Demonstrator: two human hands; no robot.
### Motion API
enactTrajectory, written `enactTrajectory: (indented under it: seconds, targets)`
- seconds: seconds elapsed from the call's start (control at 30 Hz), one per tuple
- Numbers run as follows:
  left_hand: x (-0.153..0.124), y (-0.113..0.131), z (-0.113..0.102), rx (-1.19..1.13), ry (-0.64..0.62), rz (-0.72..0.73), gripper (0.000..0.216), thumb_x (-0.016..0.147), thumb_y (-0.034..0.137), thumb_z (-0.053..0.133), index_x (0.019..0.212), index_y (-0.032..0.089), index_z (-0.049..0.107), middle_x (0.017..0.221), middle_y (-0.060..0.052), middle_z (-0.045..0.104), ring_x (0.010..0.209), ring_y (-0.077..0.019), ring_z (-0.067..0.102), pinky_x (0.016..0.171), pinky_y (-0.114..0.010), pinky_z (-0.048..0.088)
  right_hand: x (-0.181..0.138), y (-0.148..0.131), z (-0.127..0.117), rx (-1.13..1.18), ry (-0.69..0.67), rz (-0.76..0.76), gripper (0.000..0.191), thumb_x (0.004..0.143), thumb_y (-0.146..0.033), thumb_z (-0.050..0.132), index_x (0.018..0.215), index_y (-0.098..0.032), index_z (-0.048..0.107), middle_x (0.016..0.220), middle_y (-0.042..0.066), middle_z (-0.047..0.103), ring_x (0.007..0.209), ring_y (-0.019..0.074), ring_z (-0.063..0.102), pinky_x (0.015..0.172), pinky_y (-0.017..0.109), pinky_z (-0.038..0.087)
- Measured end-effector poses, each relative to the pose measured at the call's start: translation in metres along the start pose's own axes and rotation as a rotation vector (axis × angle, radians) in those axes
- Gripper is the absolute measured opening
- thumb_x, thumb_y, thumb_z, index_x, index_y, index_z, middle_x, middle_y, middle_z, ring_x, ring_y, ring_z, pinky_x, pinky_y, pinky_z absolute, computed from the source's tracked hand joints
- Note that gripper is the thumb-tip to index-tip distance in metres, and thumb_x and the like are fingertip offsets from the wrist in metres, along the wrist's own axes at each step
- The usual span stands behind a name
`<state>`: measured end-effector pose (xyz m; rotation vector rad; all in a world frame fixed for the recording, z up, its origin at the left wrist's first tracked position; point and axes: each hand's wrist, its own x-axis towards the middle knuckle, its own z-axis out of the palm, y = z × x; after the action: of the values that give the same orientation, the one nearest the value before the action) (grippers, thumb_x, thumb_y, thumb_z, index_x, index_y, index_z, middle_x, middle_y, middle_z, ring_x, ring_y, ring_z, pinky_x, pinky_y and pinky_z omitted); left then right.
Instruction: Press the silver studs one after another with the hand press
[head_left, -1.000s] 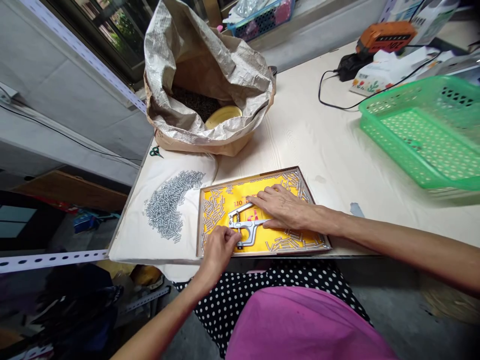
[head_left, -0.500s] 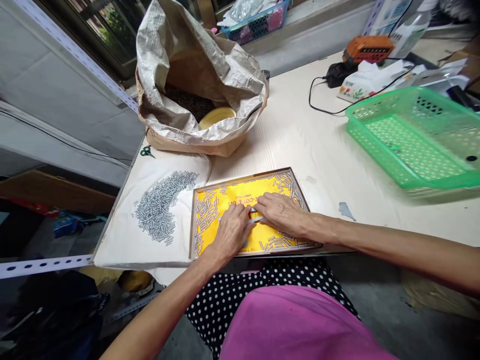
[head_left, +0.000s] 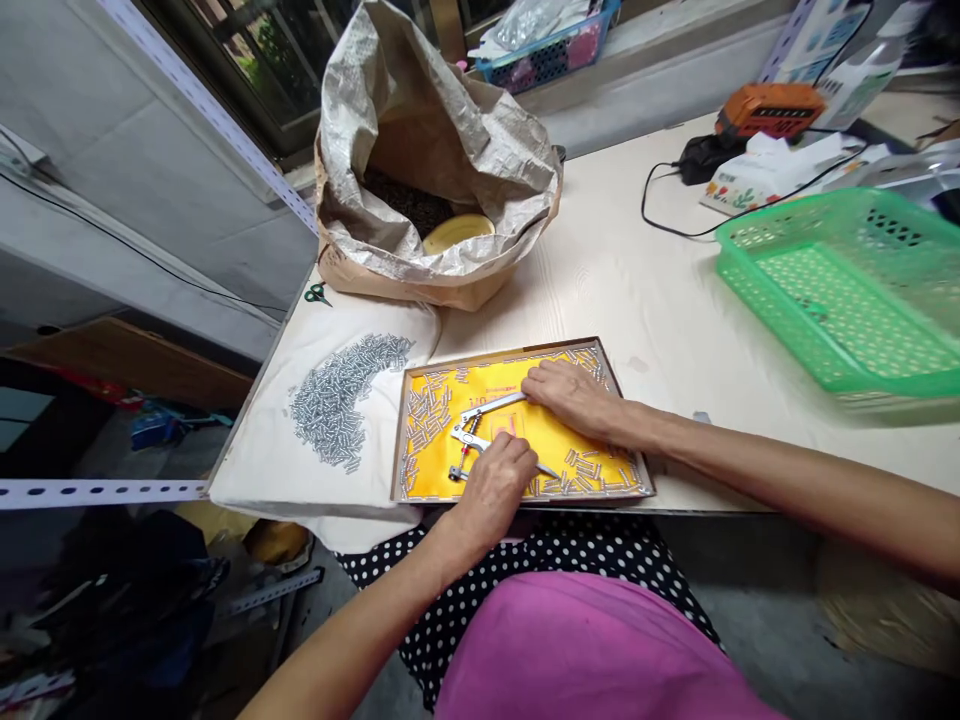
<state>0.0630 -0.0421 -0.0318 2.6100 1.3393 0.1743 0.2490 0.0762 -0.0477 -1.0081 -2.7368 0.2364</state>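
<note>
A shallow tray [head_left: 403,440] lined with yellow paper lies at the table's near edge, with several small metal pins strewn along its sides. In it rests a silver plier-like hand press [head_left: 474,432]. My left hand [head_left: 496,484] lies over the tool's lower handle, fingers curled around it. My right hand [head_left: 568,394] rests flat on the yellow lining, fingertips touching the upper handle's end.
A heap of small metal pins [head_left: 339,398] sits on white cloth left of the tray. Behind stands an open paper sack [head_left: 435,170] with dark contents and a yellow bowl. A green basket [head_left: 847,290], a black cable and an orange device are at right.
My left hand has slid back from the tray's middle to the near edge and the press is uncovered again. My right hand shifted slightly toward the far rim.
</note>
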Motion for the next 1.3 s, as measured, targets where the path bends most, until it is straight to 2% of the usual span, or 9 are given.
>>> enactTrajectory:
  seconds: [0.07, 0.17, 0.33, 0.47, 0.67, 0.83, 1.07, 1.17, 1.3]
  targets:
    - [0.001, 0.004, 0.000, -0.047, 0.008, -0.019, 0.018, 0.100, 0.022, 0.050, 0.091, 0.019, 0.065, 0.094, -0.007, 0.068, 0.097, -0.0222, 0.062, 0.091, -0.040, 0.055, 0.009, 0.001, 0.004, -0.019, 0.017, 0.004, 0.027, 0.101, -0.019, 0.039, 0.091, -0.017, 0.064, 0.093, 0.010, 0.065, 0.085, 0.0232, 0.049, 0.075, 0.036, 0.036]
    - [-0.006, -0.002, -0.009, -0.127, 0.135, -0.049, 0.018, 0.100, 0.022, 0.050, 0.104, 0.018, 0.067, 0.105, -0.009, 0.068, 0.103, -0.0216, 0.062, 0.093, -0.038, 0.055, 0.013, 0.001, 0.005, 0.006, 0.010, -0.030, 0.028, 0.102, -0.019, 0.038, 0.091, -0.016, 0.063, 0.093, 0.010, 0.064, 0.087, 0.0234, 0.049, 0.078, 0.036, 0.037]
    - [-0.034, -0.048, -0.041, -0.151, 0.435, -0.466, 0.019, 0.097, 0.028, 0.054, 0.098, 0.018, 0.071, 0.098, -0.008, 0.068, 0.092, -0.0213, 0.065, 0.083, -0.035, 0.055, 0.002, 0.007, 0.001, 0.267, 0.076, -0.032, 0.031, 0.105, -0.027, 0.035, 0.095, -0.016, 0.062, 0.095, 0.010, 0.063, 0.088, 0.0212, 0.054, 0.080, 0.035, 0.043]
    - [-0.051, -0.072, -0.047, -0.212, 0.370, -0.632, 0.019, 0.095, 0.027, 0.054, 0.090, 0.018, 0.070, 0.089, -0.006, 0.070, 0.082, -0.0189, 0.066, 0.076, -0.031, 0.053, -0.007, 0.021, -0.004, 0.404, 0.176, 0.023, 0.033, 0.105, -0.035, 0.035, 0.099, -0.017, 0.063, 0.095, 0.010, 0.062, 0.085, 0.0201, 0.057, 0.079, 0.035, 0.046]
    - [-0.043, -0.044, -0.018, -0.161, 0.113, -0.518, 0.011, 0.091, 0.029, 0.065, 0.089, 0.020, 0.069, 0.091, -0.006, 0.069, 0.089, -0.0216, 0.066, 0.081, -0.034, 0.053, -0.019, 0.042, -0.023, 0.452, 0.289, 0.193, 0.033, 0.100, -0.046, 0.040, 0.096, -0.022, 0.063, 0.092, 0.009, 0.065, 0.083, 0.0225, 0.061, 0.077, 0.039, 0.049]
    - [-0.036, -0.044, -0.019, -0.104, 0.125, -0.559, 0.009, 0.093, 0.021, 0.061, 0.088, 0.020, 0.068, 0.091, -0.004, 0.069, 0.089, -0.0196, 0.067, 0.079, -0.030, 0.052, -0.025, 0.050, -0.024, 0.507, 0.263, 0.150, 0.038, 0.098, -0.056, 0.039, 0.094, -0.026, 0.063, 0.089, 0.010, 0.066, 0.080, 0.0253, 0.063, 0.073, 0.042, 0.051]
    - [-0.055, -0.121, -0.062, 0.134, 0.348, -0.839, 0.022, 0.099, 0.026, 0.051, 0.111, 0.020, 0.069, 0.107, -0.007, 0.066, 0.094, -0.0204, 0.066, 0.078, -0.030, 0.048, -0.012, 0.038, 0.006, 0.574, 0.101, 0.007, 0.041, 0.100, -0.055, 0.037, 0.097, -0.025, 0.065, 0.092, 0.010, 0.066, 0.083, 0.0258, 0.063, 0.076, 0.044, 0.052]
    - [-0.060, -0.164, -0.071, 0.249, 0.256, -0.913, 0.026, 0.100, 0.024, 0.046, 0.107, 0.017, 0.070, 0.107, -0.009, 0.066, 0.097, -0.0229, 0.064, 0.077, -0.031, 0.045, -0.001, 0.032, 0.013, 0.563, 0.046, -0.017, 0.041, 0.102, -0.052, 0.036, 0.096, -0.023, 0.065, 0.093, 0.010, 0.066, 0.082, 0.0239, 0.062, 0.075, 0.041, 0.051]
    - [-0.059, -0.199, -0.068, 0.330, 0.052, -0.854, 0.028, 0.100, 0.022, 0.042, 0.105, 0.017, 0.068, 0.110, -0.011, 0.064, 0.106, -0.0253, 0.057, 0.078, -0.032, 0.041, 0.011, 0.029, 0.015, 0.439, 0.067, -0.088, 0.040, 0.103, -0.047, 0.035, 0.097, -0.022, 0.066, 0.094, 0.010, 0.067, 0.086, 0.0245, 0.060, 0.079, 0.042, 0.049]
